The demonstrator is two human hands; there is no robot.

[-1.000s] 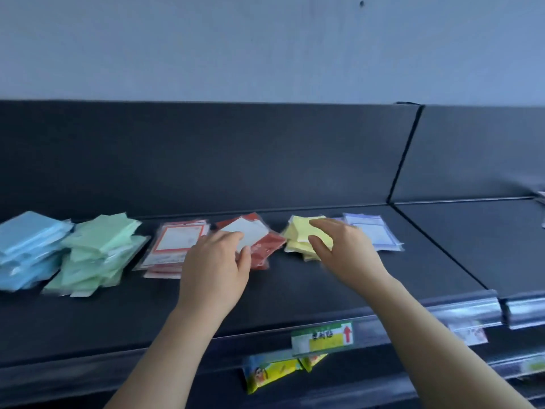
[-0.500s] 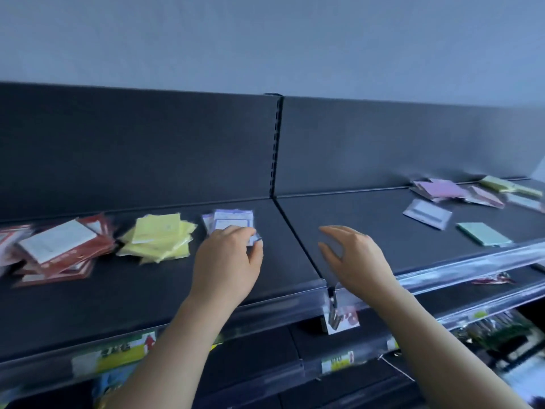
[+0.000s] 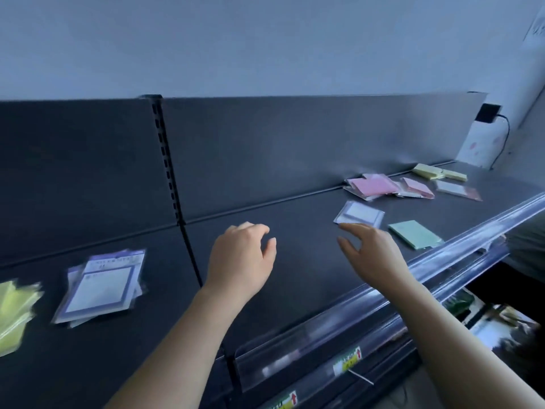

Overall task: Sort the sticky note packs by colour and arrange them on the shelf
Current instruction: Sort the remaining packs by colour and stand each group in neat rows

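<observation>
Head view looks down, close over the shelf.

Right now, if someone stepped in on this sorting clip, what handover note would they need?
Left hand: open, empty, above the shelf.
Right hand: open, empty, near the loose purple pack.
Done: yellow stack and purple stack sit on the left section.
To do: the loose purple pack, green pack, pink packs and yellow packs lie unsorted on the right.
</observation>
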